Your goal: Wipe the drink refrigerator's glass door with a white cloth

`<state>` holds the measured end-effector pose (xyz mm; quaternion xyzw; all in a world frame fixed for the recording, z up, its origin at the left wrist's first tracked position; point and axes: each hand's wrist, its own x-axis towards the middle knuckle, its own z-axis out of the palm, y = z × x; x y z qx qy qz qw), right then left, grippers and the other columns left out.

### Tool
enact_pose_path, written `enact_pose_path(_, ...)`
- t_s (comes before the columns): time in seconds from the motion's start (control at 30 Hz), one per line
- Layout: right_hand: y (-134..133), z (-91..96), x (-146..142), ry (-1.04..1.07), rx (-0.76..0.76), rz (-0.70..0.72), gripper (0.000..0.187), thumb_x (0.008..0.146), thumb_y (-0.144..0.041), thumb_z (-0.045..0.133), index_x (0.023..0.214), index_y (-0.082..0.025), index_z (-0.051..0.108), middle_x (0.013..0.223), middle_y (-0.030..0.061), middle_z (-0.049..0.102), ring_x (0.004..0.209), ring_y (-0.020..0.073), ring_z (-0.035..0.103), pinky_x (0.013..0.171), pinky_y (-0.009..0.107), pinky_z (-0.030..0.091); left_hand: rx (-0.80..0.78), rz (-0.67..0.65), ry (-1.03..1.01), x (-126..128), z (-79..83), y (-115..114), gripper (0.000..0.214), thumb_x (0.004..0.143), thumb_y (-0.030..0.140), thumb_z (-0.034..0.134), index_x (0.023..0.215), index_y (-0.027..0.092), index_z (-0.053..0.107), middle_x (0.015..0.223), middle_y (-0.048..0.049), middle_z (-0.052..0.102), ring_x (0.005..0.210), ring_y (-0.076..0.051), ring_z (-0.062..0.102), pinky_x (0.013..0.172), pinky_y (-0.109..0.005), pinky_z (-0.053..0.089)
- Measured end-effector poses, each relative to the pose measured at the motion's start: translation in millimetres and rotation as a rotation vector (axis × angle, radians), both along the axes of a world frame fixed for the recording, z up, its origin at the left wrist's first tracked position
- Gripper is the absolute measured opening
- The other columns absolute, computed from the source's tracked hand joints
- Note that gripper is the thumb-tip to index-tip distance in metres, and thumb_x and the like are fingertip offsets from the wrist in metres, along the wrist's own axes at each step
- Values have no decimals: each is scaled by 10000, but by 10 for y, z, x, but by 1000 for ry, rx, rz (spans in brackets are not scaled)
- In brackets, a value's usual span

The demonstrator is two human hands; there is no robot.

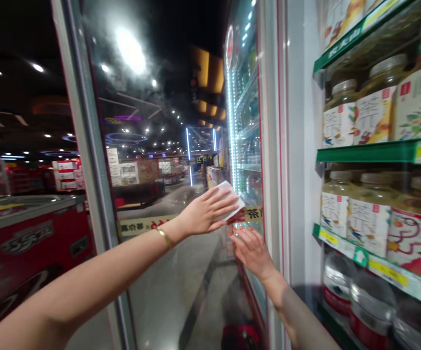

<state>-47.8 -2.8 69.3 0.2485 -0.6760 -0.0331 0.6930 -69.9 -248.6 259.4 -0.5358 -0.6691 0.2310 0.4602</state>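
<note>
The white cloth [227, 185] lies at the glass door [159, 277], directly under the left hand [205, 211], its grip flat and unclenched, and just up-left of the right hand [252, 250], whose loosely spread grip looks released.

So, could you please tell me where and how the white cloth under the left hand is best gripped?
I would pinch the upper right edge of the white cloth, coming in from the person's right. The left hand lies spread flat over the middle, fingers pointing right, so that edge is left uncovered. The right hand, just below, seems well placed.
</note>
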Motion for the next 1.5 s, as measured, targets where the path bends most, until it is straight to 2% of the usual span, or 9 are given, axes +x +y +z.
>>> enact_pose_path(0.17,-41,297,85,-105,-63,-25,657,981,-211,668,1620,-282,535,1650,81,586,1594,250,462,1398,513,277,778,215,19,25,-158,-1553,848,1057,613,507,1775,467,80,1856,91,108,1739,-323,116,1455,-603,71)
enact_pose_path(0.27,-101,457,7,-118,-146,-104,812,973,-319,688,1726,-270,388,1835,117,304,1702,382,256,1383,688,201,1153,296,-16,20,-381,-1654,890,1063,609,488,1794,356,48,1869,1,-11,1743,-360,-9,1431,-671,51)
enact_pose_path(0.53,-106,451,-146,-40,-166,-72,868,1006,-388,671,1775,-310,277,1835,108,304,1692,410,291,1369,719,198,628,281,75,234,-2925,-1449,794,1029,589,630,1738,369,349,1778,-9,424,1746,-243,140,1445,-432,87)
enact_pose_path(0.73,-97,433,-104,-10,-180,-111,863,1007,-390,662,1776,-314,279,1816,126,346,1642,455,383,1330,745,277,1337,520,-30,101,-2717,-1414,947,1087,424,517,1772,101,-52,1848,-236,-60,1739,-396,-87,1398,-699,119)
enact_pose_path(0.97,-84,417,-117,-38,-206,-88,858,973,-401,671,1761,-324,338,1794,135,392,1593,517,434,1299,779,298,703,274,20,255,-3351,-1194,825,1054,645,553,1768,359,256,1853,10,235,1756,-243,55,1447,-436,50)
enact_pose_path(1.17,-65,430,-108,-19,-191,-83,833,993,-432,638,1761,-334,332,1795,132,388,1586,534,434,1219,849,351,1270,568,-117,102,-3066,-1594,1020,1073,493,551,1765,76,-71,1838,-266,-83,1732,-416,-119,1386,-718,108)
enact_pose_path(1.33,-53,447,-99,-65,-195,-62,850,976,-419,656,1759,-356,331,1790,130,400,1597,534,417,1214,865,335,796,302,-115,174,-3695,-995,854,1000,619,656,1740,309,362,1806,-79,371,1750,-311,125,1435,-509,108)
enact_pose_path(1.43,-74,450,-98,-22,-179,-79,846,974,-418,660,1754,-310,351,1773,160,422,1602,519,417,1235,837,339,665,225,-116,368,-4085,-1144,614,973,643,691,1566,552,557,1591,115,647,1621,-139,432,1375,-257,236)
enact_pose_path(1.5,-85,449,-97,-21,-174,-90,845,977,-402,665,1754,-298,349,1769,165,428,1605,503,421,1250,813,341,752,291,-112,374,-3968,-1444,691,991,553,689,1645,415,512,1646,-13,606,1643,-250,418,1404,-422,247)
